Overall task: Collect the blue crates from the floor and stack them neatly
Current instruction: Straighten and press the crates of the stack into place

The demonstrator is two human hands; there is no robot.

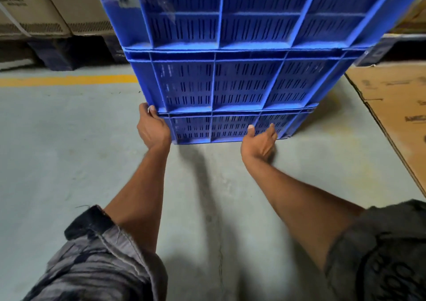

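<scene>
A stack of three blue slotted crates stands on the grey floor in front of me. The bottom crate point(230, 126) carries the middle crate point(230, 84), and the top crate point(253, 12) runs out of the frame above. My left hand point(152, 129) grips the near left corner of the bottom crate at its rim, thumb on top. My right hand point(260, 141) holds the lower front edge of the same crate, fingers curled under it and thumb against the slotted wall.
Cardboard boxes point(34, 8) sit on dark pallets at the back left. A yellow line point(69, 79) crosses the floor there. Flattened cardboard point(396, 107) lies at the right. Grey concrete floor point(69, 162) spreads to the left and in front.
</scene>
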